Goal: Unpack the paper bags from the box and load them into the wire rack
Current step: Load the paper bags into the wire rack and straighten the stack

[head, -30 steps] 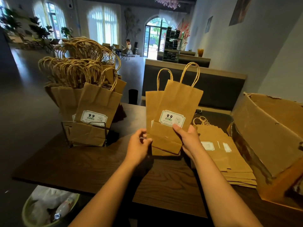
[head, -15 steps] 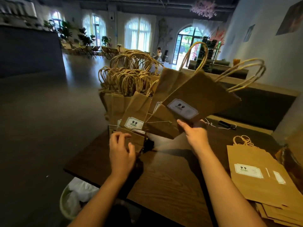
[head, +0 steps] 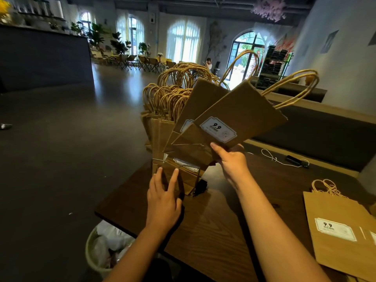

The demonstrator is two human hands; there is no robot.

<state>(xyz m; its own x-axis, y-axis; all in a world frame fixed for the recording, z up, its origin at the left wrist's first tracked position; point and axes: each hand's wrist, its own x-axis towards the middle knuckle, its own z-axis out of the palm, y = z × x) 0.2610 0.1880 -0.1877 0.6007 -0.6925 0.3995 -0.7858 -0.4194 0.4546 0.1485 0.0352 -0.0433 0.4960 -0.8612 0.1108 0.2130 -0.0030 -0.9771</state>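
At the near front of the wire rack (head: pixel 176 166), the left hand's fingertips (head: pixel 175 171) are laid straight and spread against the front bag (head: pixel 183 176), nothing pinched, the paper simply pressed back, by the look of it to keep the loaded bags from tipping forward and to hold a gap open. The left hand (head: pixel 162 198) is backed by a forearm reaching in over the near edge of the wooden table (head: pixel 213 231). Just to the right and a little higher, two paper bags (head: pixel 230 121) are gripped at their folded bottoms by the right hand (head: pixel 230 161), thumb on the near face, the other fingers hidden behind the paper. They are fanned and tilted, twisted handles (head: pixel 293 88) thrown up and to the right, bottom corners aimed down at the rack, which looks like an angle chosen so they can be slid in base first. Behind them, the rack is seen crammed with upright bags (head: pixel 162 127), handles bunched at the far side. Near right, a flat stack of bags (head: pixel 337 239) is left waiting on the table. Whether the held corners are already touching the rack cannot be told. Far right, a white cord (head: pixel 272 157) is left lying, and a lined bin (head: pixel 105 249) is set below the table's near left corner.
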